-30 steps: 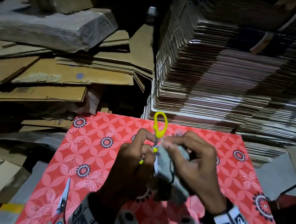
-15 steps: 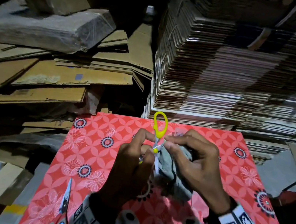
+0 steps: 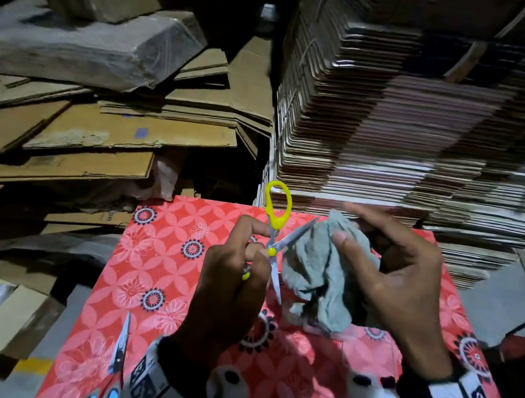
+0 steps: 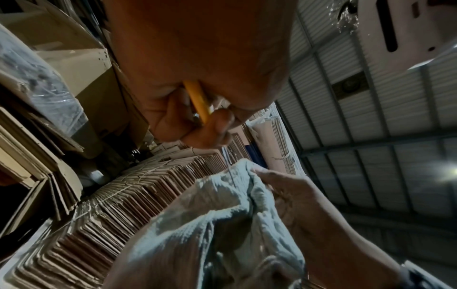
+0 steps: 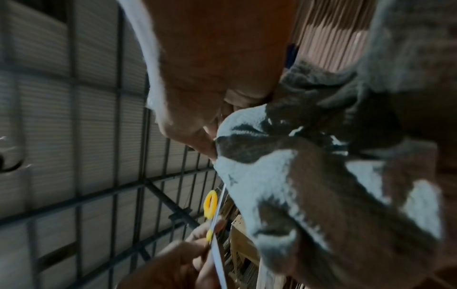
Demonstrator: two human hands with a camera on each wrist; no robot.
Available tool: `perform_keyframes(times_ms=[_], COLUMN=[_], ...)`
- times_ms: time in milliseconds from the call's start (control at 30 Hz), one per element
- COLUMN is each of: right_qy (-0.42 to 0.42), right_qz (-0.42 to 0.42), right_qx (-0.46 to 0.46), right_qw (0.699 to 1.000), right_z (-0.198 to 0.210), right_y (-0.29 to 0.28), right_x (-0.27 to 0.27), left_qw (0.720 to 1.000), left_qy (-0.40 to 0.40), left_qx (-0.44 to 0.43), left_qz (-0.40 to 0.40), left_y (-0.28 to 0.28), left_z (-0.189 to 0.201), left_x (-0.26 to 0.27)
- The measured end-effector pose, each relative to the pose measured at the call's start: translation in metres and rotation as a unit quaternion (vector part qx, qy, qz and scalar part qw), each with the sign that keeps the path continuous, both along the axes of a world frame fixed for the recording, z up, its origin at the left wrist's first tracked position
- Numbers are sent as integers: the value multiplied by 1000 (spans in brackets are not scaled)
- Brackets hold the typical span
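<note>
Your left hand (image 3: 231, 283) has its fingers curled round the yellow scissors (image 3: 274, 238), blades parted, while your right hand (image 3: 401, 287), at 3 o'clock of it, grips the grey cloth (image 3: 321, 275) just beside the blades, both over the red desk (image 3: 158, 251).

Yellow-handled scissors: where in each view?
Head: yellow scissors at centre, blades open, held by the left hand.
Left wrist: yellow scissors upper centre, only a handle strip between the fingers.
Right wrist: yellow scissors bottom centre, loop and blade.
Shared landmark: grey cloth in the right hand, beside the scissors in every view.
</note>
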State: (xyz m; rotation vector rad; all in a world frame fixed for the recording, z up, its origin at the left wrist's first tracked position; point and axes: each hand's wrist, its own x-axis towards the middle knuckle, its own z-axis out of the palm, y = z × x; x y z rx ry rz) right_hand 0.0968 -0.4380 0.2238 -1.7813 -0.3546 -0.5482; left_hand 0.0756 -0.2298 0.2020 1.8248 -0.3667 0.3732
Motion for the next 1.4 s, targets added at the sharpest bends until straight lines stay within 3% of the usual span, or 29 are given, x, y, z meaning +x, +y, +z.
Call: perform_keyframes(times_ms=[167,267,500,633,733,867,1100,1267,1400], right_qy=[-83,-107,-106,-96,-88,-21,-10,-2,38], right_qz=[-78,-95,23,-23,20,85,23,-14,9], right_qx=[-100,-112,-154,-171,-178,-137,-203,-162,-82], right_qw=[988,983,982,980,980,987,979,987,996], right_z=[-4,-13,-18,-11,-19,-18,-16,-9,-3], right_y=[20,38,45,27,40,33,25,19,19], right_x=[-1,-6,-9,2,-10,-9,-8,-13,-20], left_qw=[1000,999,999,998,998,998,992,994,994], left_qy=[-17,-27,-30,-33,-37,-40,-54,-37,-27], left_qx=[17,14,23,40,36,45,101,106,101], left_qz=[5,13,38,27,30,27,59,18,-24], left_y=[-2,-3,1,-1,-2,-2,-1,1,4], left_z=[2,5,-1,-1,-1,-2,-11,-14,-8], left_x=[0,-1,-1,0,2,2,4,2,1])
